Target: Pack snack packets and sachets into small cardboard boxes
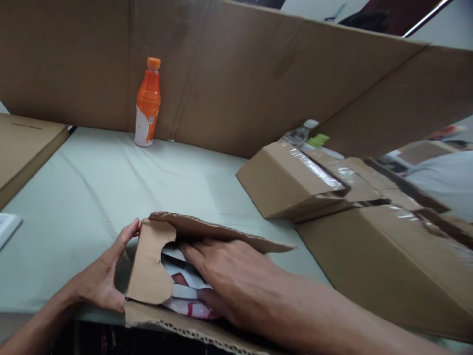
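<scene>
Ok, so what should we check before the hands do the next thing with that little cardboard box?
1. Left hand steadies the small cardboard box at its left side: ok.
2. Right hand is inside the opening, fingers resting on the white and red packet: ok.
3. Torn flap is folded back, away from the opening: ok.
4. Packet actually gripped, not just touched: cannot tell.
5. Orange bottle stands upright, far from both hands: ok.
6. Taped boxes on the right sit apart from the small box: ok.
</scene>
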Demonstrator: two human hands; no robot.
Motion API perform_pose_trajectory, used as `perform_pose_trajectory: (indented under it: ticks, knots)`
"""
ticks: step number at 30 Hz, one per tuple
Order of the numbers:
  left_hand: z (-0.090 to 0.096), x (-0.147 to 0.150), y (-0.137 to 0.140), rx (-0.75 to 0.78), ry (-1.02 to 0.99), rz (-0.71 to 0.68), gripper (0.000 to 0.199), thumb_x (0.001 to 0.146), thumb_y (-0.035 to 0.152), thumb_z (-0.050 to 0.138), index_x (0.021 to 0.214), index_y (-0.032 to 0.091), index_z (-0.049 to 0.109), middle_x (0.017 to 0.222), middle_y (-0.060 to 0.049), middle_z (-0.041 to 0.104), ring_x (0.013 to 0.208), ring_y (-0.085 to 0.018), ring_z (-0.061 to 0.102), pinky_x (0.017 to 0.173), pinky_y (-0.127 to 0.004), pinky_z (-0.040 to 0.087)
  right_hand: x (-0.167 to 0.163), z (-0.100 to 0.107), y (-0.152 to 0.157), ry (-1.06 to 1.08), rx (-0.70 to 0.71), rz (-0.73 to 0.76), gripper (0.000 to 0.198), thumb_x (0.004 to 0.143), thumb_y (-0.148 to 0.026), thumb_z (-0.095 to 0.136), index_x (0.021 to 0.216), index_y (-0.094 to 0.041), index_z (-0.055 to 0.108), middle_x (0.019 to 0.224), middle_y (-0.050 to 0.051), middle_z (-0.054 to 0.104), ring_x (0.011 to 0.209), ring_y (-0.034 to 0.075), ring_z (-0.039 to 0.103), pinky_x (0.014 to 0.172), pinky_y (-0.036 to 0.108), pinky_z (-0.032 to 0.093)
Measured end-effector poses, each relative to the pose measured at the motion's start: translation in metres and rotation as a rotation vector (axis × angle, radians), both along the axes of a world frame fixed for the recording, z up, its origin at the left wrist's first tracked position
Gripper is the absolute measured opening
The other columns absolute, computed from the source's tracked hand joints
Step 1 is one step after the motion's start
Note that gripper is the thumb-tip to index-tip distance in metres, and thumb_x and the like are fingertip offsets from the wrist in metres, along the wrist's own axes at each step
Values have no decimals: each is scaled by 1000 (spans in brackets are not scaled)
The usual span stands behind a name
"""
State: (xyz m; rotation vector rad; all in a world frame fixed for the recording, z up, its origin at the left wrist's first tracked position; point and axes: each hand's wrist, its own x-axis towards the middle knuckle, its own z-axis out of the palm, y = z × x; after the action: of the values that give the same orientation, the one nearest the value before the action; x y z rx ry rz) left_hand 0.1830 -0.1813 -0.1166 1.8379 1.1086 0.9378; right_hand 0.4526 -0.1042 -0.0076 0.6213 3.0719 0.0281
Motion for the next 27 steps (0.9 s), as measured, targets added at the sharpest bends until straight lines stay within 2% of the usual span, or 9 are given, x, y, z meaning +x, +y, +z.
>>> perform_pose_trajectory:
  ticks: [3,5,8,11,13,18,21,24,27]
  knots:
    - [-3,-3,-1,32,33,-8,120,78,60,79,163,37,-2,171,-10,15,153,-42,25,122,-62,30,-4,-16,2,-10,41,-28,25,75,-13,53,95,-15,67,78,10,74,58,22,63,52,34,45]
    - [-3,-3,-1,44,38,-14,118,79,56,80,163,38,-1,170,-9,18,152,-43,26,121,-63,30,-1,-16,4,13,-10,-62,20,78,-12,50,89,-17,66,72,8,72,53,20,60,50,33,42]
    - [-3,-2,-2,18,0,-24,119,77,50,83,163,38,2,169,-10,21,152,-44,26,121,-64,29,5,0,1,23,-204,-98,15,89,-25,55,96,-20,67,85,7,75,68,22,67,61,34,49]
    - [-6,0,-2,-18,-69,-12,124,71,52,87,163,39,5,169,-10,19,152,-48,22,121,-67,24,4,12,-7,-52,-349,-156,36,88,-41,66,117,-20,65,109,10,74,94,28,70,80,39,54]
    - [-8,1,-3,-51,-100,-18,124,70,51,87,162,41,5,170,-8,18,151,-49,23,120,-68,26,0,9,-10,-82,-348,-175,37,88,-33,64,121,-17,64,111,12,73,96,28,69,83,39,54]
    - [-4,4,-2,-57,-94,-30,117,74,52,84,162,42,7,169,-6,20,147,-50,30,120,-67,28,-9,-9,-4,-145,-265,-229,30,82,-8,52,106,-16,68,94,12,74,76,24,69,71,36,53]
    - [0,6,-1,-54,-85,-15,115,74,55,83,161,43,10,167,-6,25,146,-49,33,119,-67,30,-3,-2,-2,-146,-333,-246,26,88,-18,58,111,-18,68,104,12,75,88,27,71,78,39,55]
    - [2,7,1,-63,-124,-40,117,72,56,85,161,43,10,166,-9,25,147,-48,33,118,-67,32,4,9,-5,-80,-452,-245,52,86,-43,69,132,-21,60,129,14,68,112,33,66,90,44,55]
    - [1,6,3,-45,-117,-62,116,72,55,86,160,47,11,167,-7,24,149,-49,29,119,-69,29,4,7,-9,-100,-459,-219,61,84,-37,71,140,-18,55,132,16,66,114,33,65,92,45,54]
